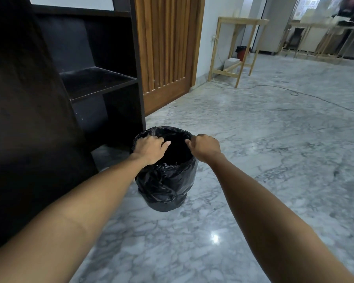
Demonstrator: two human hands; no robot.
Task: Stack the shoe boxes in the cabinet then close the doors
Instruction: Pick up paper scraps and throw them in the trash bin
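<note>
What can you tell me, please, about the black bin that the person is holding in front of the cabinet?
The bin is a small round container lined with a crinkled, glossy black plastic bag folded over its rim and covering most of its outside. It is upright, its mouth open and dark inside. It sits just right of the dark cabinet, over the marble floor; whether it rests on it is unclear. The left hand and right hand grip opposite sides of the rim.
</note>
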